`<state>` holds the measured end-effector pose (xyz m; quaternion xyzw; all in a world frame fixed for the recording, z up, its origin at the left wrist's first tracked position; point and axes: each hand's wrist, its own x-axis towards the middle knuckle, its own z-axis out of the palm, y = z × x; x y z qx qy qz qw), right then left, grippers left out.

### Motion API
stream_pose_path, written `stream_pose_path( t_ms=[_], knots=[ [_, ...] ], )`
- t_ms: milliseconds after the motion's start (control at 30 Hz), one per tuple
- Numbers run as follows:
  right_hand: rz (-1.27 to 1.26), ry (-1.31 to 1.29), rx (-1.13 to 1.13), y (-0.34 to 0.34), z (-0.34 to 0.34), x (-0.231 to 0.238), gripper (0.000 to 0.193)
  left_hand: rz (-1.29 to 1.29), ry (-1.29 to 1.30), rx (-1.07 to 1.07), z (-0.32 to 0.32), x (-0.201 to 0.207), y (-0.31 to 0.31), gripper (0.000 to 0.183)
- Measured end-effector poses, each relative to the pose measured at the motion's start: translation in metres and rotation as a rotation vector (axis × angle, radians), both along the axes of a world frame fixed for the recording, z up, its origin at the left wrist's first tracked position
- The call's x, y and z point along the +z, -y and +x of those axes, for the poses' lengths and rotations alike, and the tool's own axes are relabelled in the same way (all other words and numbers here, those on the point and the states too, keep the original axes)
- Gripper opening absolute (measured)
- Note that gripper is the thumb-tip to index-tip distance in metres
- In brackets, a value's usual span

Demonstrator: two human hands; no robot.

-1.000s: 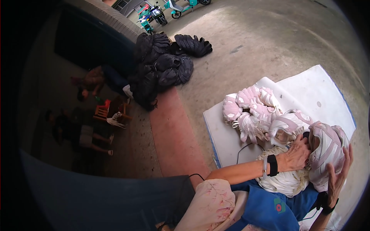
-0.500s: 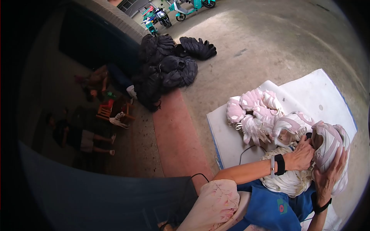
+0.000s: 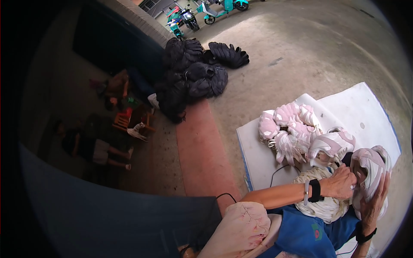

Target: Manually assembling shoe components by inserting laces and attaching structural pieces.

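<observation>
A stack of pink-and-white shoe uppers (image 3: 369, 172) is at the right, over my lap. Along its right and lower side lies my right hand (image 3: 375, 201), its fingers wrapped against the stack. My left hand (image 3: 339, 184) is closed at the left side of the same stack; what its fingertips pinch is too small to make out. Below the left wrist, a thick bundle of cream-white shoelaces (image 3: 320, 209) rests on my blue apron (image 3: 297, 230). Just beyond the hands, more pink-and-white shoe uppers (image 3: 294, 129) lie bunched on a white sheet (image 3: 346, 107).
Black shoe uppers (image 3: 202, 79) are heaped beside a reddish floor strip (image 3: 200, 146). A thin black cable (image 3: 279, 168) crosses the sheet. Two people are in the dim area at left, near a small wooden chair (image 3: 121, 122). Scooters (image 3: 219, 9) stand far off.
My view has shifted a little, so the scene sits slightly further right. The left hand has moved slightly lower along the stack. My right hand still supports the stack.
</observation>
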<state>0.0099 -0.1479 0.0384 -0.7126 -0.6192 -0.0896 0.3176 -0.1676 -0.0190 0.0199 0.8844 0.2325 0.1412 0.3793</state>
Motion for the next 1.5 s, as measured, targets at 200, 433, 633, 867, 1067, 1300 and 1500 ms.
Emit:
stream_pose_path(
  t_ms=[200, 433, 633, 867, 1067, 1300, 1500],
  knots=[
    [-0.078, 0.055, 0.143, 0.018, -0.024, 0.016, 0.092, 0.061, -0.019, 0.004, -0.039, -0.001, 0.016, 0.027],
    [-0.065, 0.02, 0.12, 0.02, -0.021, 0.014, 0.1, 0.332, -0.01, -0.062, -0.044, -0.004, -0.014, 0.021],
    [-0.125, -0.063, 0.112, 0.014, -0.006, 0.014, 0.102, 0.18, 0.086, 0.062, -0.055, -0.004, -0.043, 0.009],
    [-0.165, -0.085, 0.096, 0.02, -0.004, 0.016, 0.097, -0.042, 0.046, 0.044, -0.038, -0.007, -0.026, 0.067],
    [-0.103, -0.061, 0.137, 0.026, -0.008, 0.015, 0.097, 0.198, 0.41, -0.096, -0.013, 0.039, -0.014, 0.088],
    [-0.101, -0.063, 0.141, 0.029, -0.003, 0.009, 0.095, -0.031, 0.205, -0.31, 0.002, 0.068, -0.034, 0.081],
    [-0.12, -0.14, 0.109, 0.029, 0.005, 0.004, 0.097, -0.101, 0.095, -0.333, 0.021, 0.058, -0.046, 0.072]
  ],
)
